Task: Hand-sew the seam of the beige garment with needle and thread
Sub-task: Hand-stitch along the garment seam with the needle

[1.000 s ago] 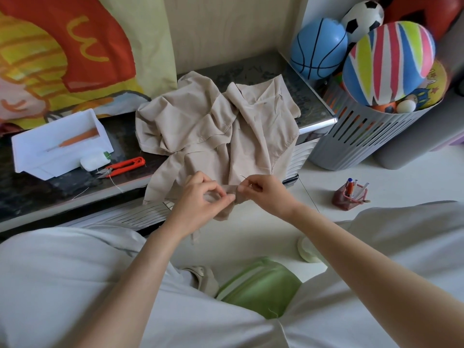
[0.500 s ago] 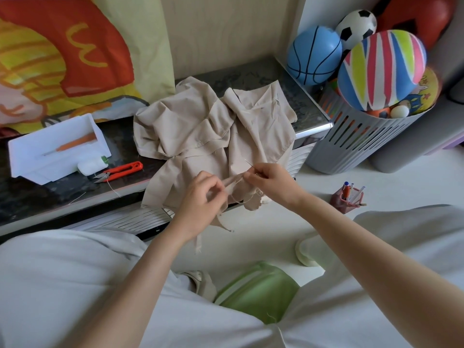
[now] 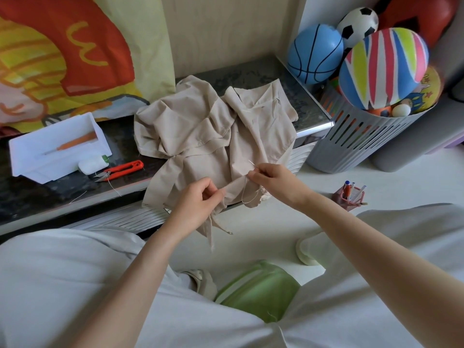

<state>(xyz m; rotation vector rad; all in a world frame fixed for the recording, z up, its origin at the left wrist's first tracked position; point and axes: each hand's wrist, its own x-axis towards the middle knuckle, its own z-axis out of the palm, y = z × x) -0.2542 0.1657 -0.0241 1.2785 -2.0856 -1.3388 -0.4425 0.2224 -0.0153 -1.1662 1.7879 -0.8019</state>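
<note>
Pinching seam edge of beige garment [image 3: 200, 126] with left hand [image 3: 198, 199]; gripping needle [image 3: 251, 164] with right hand [image 3: 273, 179], thread [image 3: 247, 197] looping slack below. Likely to knot or snag if pulled fast; could prick fingers held close. Draped over dark countertop [image 3: 251, 71] at 12 o'clock; red snips [image 3: 123, 169], white tray [image 3: 57, 149] at 9 o'clock, ball basket [image 3: 351, 146] at 2 o'clock.

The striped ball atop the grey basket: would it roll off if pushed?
Probably: the striped ball is round and sits piled above the rim of the grey basket, so little holds it. It looks inflated, so likely light for its size.
</note>
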